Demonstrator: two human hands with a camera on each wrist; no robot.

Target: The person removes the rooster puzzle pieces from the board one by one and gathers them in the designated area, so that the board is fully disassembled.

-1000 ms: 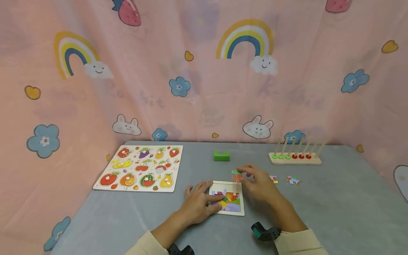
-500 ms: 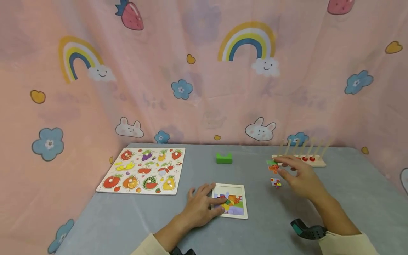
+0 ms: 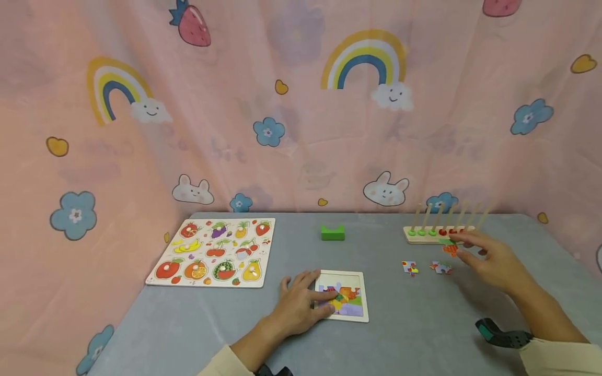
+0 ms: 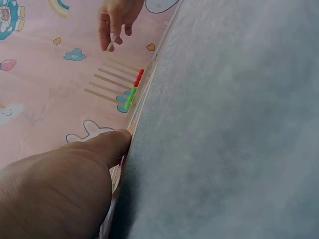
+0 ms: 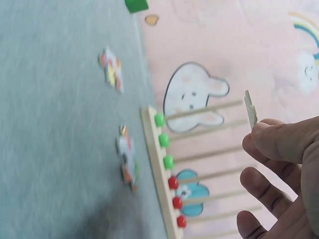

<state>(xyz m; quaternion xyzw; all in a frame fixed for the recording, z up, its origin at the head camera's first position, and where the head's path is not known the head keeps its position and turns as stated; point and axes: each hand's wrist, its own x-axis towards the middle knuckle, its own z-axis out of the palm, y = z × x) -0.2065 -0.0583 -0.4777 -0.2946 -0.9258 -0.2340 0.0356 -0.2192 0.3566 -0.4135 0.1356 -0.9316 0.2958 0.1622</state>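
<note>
I have the orange-and-green puzzle piece (image 3: 450,249) held above the table (image 3: 385,318), pinched between thumb and fingertips of the right hand (image 3: 494,262); my right wrist view shows it edge-on. Reading the head view as a clock face, with twelve pointing away from the person, two loose pieces lie flat on the table from there: the pale blue piece (image 3: 441,268) near, at seven o'clock, and the red-and-yellow piece (image 3: 410,268) a little farther, at eight.

Well beyond them at eight is the wooden puzzle tray (image 3: 342,273), its lower part filled with a lilac, orange and yellow picture, pale tray bottom showing along the upper strip. The left hand (image 3: 297,305) rests over the tray's nine o'clock side, grasping nothing, fingers extended and spread, index finger and thumb over the picture.

From the tray, I see the bead rack (image 3: 420,241) at two o'clock, carrying three green and three red beads, the green block (image 3: 332,234) at twelve and the fruit board (image 3: 160,283) at ten. Behind everything hangs a pink curtain (image 3: 226,94) printed with rainbows.
</note>
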